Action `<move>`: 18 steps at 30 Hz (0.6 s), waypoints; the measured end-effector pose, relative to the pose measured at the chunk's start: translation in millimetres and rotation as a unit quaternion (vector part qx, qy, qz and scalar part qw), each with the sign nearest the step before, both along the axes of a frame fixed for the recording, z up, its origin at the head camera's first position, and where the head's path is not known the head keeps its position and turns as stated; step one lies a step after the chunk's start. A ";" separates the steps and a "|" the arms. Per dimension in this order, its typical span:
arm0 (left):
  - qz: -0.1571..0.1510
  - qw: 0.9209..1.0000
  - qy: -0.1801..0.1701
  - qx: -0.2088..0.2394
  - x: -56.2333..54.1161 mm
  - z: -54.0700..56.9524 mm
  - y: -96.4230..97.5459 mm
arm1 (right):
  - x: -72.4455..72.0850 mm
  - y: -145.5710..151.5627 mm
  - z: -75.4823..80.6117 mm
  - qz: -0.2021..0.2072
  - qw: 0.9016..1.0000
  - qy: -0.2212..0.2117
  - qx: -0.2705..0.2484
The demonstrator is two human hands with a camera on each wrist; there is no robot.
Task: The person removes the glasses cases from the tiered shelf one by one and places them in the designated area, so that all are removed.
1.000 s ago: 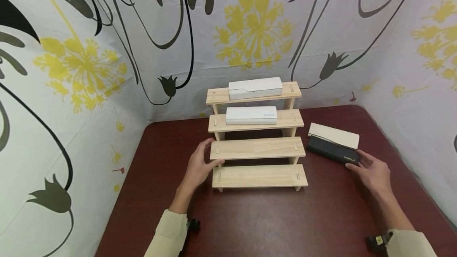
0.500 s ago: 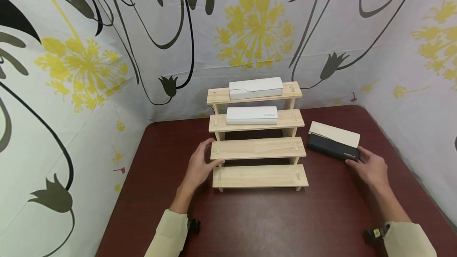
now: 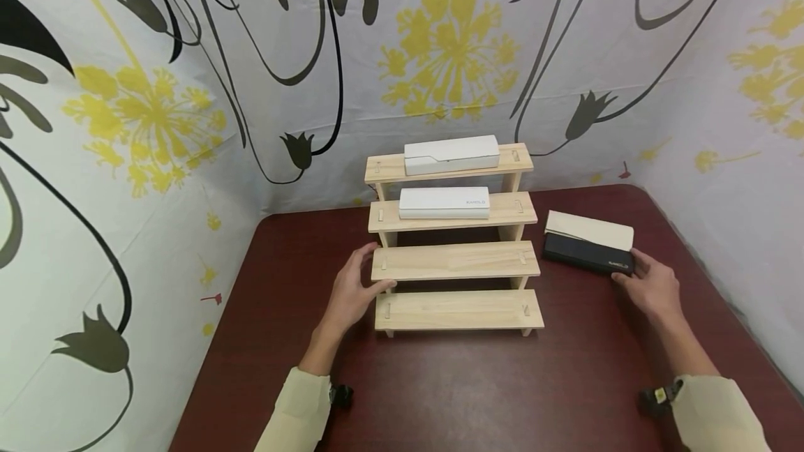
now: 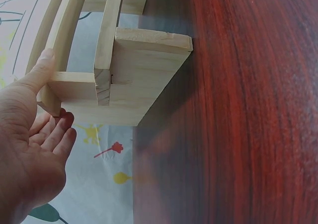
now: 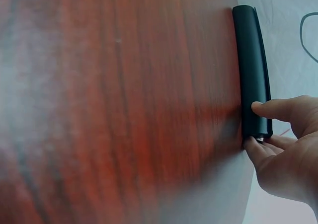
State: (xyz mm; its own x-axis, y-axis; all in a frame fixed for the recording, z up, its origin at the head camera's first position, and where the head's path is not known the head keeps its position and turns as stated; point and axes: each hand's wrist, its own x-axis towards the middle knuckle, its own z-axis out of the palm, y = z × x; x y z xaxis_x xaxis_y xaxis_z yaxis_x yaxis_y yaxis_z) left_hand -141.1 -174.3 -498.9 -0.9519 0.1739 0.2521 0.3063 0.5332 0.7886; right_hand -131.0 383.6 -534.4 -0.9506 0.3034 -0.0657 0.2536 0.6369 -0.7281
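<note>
A light wooden four-step display stand (image 3: 455, 261) stands on the dark red table. My left hand (image 3: 353, 288) grips its left side at the second step from the front. In the left wrist view, the thumb of the left hand (image 4: 30, 134) lies on a board's end, with the fingers curled below. To the right of the stand, my right hand (image 3: 653, 288) pinches the right end of a long black glasses case (image 3: 587, 252). The right wrist view has the thumb on that case's (image 5: 251, 60) face and fingers at its end. A cream case (image 3: 589, 229) lies directly behind the black one.
One white case (image 3: 451, 156) sits on the top step, another white case (image 3: 443, 203) on the step below. The two front steps are bare wood. Patterned cloth (image 3: 452, 54) hangs behind and along both sides of the table (image 3: 465, 396).
My right hand has moved a little toward the back with the black glasses case, and the cream case has shifted slightly back too. The left hand keeps its place on the stand.
</note>
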 end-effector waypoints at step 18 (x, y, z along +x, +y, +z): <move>0.003 1.000 -0.007 -0.002 0.4 0.8 1.0 | -11.9 1.0 0.8 -0.010 1.000 -0.008 0.007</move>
State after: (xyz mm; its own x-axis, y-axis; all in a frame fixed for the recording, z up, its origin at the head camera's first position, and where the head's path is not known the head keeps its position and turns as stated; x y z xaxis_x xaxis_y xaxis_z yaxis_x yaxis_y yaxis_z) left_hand -140.8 -173.3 -498.1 -0.9561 0.1696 0.2390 0.2930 0.5376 0.7907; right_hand -143.0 384.6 -533.6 -0.9430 0.3240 -0.0763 0.2781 0.6409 -0.7155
